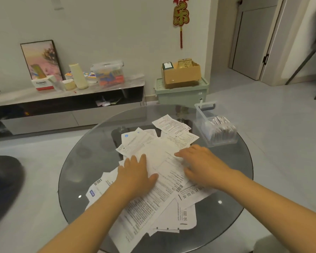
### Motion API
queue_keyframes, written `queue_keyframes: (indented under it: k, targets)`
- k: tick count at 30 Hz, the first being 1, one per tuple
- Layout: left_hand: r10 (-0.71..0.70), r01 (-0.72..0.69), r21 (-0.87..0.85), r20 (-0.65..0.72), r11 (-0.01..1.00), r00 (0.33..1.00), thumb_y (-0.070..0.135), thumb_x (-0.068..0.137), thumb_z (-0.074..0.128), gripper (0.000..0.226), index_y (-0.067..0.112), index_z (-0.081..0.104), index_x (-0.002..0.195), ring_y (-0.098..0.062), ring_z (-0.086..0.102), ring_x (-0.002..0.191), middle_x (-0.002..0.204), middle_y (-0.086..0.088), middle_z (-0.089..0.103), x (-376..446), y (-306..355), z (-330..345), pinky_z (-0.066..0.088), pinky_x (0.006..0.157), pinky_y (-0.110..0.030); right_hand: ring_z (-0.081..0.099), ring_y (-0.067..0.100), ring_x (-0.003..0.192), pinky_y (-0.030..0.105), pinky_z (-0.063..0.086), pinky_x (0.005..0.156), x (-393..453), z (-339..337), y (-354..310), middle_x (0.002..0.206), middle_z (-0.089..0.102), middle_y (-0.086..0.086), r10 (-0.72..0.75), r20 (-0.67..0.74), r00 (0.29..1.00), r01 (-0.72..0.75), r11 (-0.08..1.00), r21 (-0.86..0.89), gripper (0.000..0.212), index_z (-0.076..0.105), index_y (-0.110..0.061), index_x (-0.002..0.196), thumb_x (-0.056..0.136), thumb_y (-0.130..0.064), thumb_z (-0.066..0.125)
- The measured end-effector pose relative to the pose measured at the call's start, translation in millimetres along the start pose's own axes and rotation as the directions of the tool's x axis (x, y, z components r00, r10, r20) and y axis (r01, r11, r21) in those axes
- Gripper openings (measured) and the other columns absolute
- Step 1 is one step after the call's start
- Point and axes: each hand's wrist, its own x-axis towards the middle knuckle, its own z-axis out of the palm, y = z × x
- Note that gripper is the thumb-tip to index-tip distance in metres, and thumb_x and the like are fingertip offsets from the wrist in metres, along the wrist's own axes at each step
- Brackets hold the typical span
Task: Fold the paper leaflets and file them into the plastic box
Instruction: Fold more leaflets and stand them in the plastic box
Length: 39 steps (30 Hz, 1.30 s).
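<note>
Working over the glass table [91, 161], you have the loose leaflets [159, 181] heaped mid-table, the plastic box [216, 127] far right part-filled, and your left hand [135, 175] and right hand [202, 164] pressing flat-fingered, so next single out one sheet to fold.

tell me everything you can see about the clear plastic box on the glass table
The plastic box is a clear, rectangular, lidless bin with a grey handle at its far end. It stands upright near the far right edge of the round glass table, apart from the loose leaflets and both hands. Folded white leaflets stand packed on edge inside, filling its nearer part.
</note>
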Motion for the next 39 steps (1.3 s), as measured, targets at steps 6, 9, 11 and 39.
queue_keyframes:
  k: [6, 9, 11, 39]
  targets:
    - [0.135, -0.14, -0.067, -0.075, 0.988, 0.988, 0.05, 0.097, 0.033, 0.058, 0.019, 0.024, 0.145, -0.019, 0.032, 0.131, 0.142, 0.001, 0.032, -2.8, -9.7, 6.6, 0.027, 0.109, -0.038, 0.034, 0.015, 0.127, 0.029, 0.023, 0.104, 7.4, 4.2, -7.4, 0.137, 0.044, -0.011, -0.05, 0.143, 0.988, 0.057, 0.997, -0.044, 0.049, 0.039, -0.029, 0.138, 0.092, -0.045, 0.048]
    - [0.119, -0.135, -0.108, -0.144, 0.985, 0.982, 0.054, 0.093, 0.04, 0.061, 0.022, 0.028, 0.143, -0.018, 0.03, 0.133, 0.144, 0.004, 0.034, -2.1, -13.7, 8.3, 0.023, 0.11, -0.036, 0.027, 0.017, 0.134, 0.032, 0.02, 0.11, 9.0, 1.9, -11.2, 0.146, 0.034, -0.008, -0.041, 0.27, 0.962, 0.054, 0.998, -0.042, 0.065, 0.03, -0.029, 0.145, 0.089, -0.055, 0.05]
    - [0.098, -0.123, -0.155, -0.158, 0.98, 0.983, 0.058, 0.089, 0.047, 0.066, 0.024, 0.029, 0.144, -0.016, 0.027, 0.135, 0.147, 0.007, 0.033, -1.6, -17.7, 6.7, 0.023, 0.111, -0.035, 0.02, 0.019, 0.139, 0.034, 0.015, 0.113, 10.4, 2.5, -10.6, 0.152, 0.026, -0.006, -0.028, 0.286, 0.958, 0.045, 0.998, -0.054, 0.07, 0.026, -0.03, 0.146, 0.087, -0.056, 0.053]
    - [-0.231, -0.052, -0.802, -0.233, 0.595, 0.945, 0.024, 0.086, 0.067, 0.07, 0.017, 0.027, 0.143, -0.018, 0.046, 0.104, 0.134, -0.003, 0.047, 25.9, -21.8, -13.4, 0.039, 0.081, -0.031, 0.037, 0.01, 0.12, 0.024, 0.025, 0.104, 8.2, -2.1, -7.5, 0.125, 0.053, -0.012, -0.002, -0.189, 0.982, 0.002, 1.0, 0.002, 0.033, 0.057, -0.029, 0.123, 0.094, -0.042, 0.046]
